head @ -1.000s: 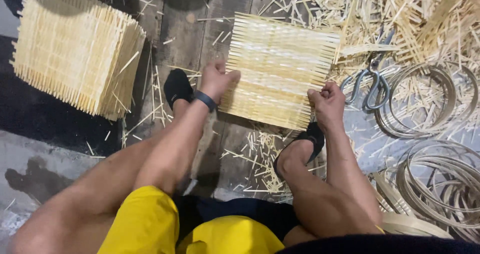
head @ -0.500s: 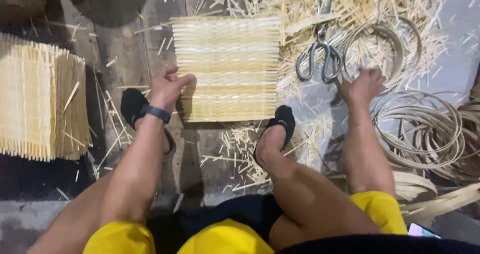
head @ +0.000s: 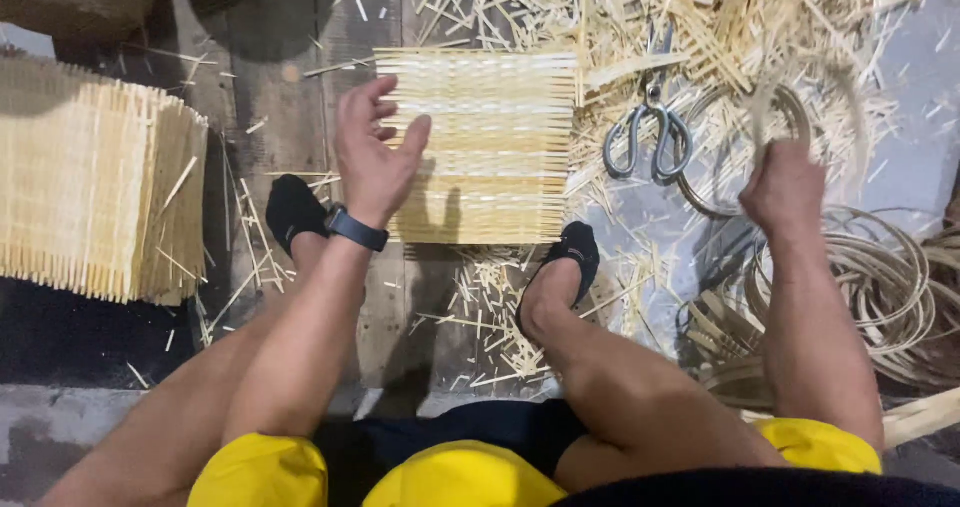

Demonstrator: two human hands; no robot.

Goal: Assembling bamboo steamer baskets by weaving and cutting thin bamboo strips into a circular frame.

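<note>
A square woven bamboo mat [head: 490, 137] lies flat on the dark floor in front of me. My left hand [head: 372, 157] hovers over the mat's left edge, fingers spread, holding nothing; a dark watch sits on its wrist. My right hand [head: 785, 189] is raised to the right of the mat, closed around a thin bamboo hoop [head: 812, 85] that looks blurred. My right foot in a black sock [head: 570, 252] rests at the mat's near right corner. The left foot [head: 293, 207] rests beside its left edge.
Metal scissors [head: 650, 142] lie just right of the mat on bamboo offcuts [head: 700, 17]. Coiled bamboo strips and hoops [head: 890, 297] are piled at the right. A stack of woven mats [head: 95, 177] stands at the left.
My left hand has lifted off the mat and opened. My right hand, which reached to the coils on the right, now rises holding a hoop. The view has shifted right.
</note>
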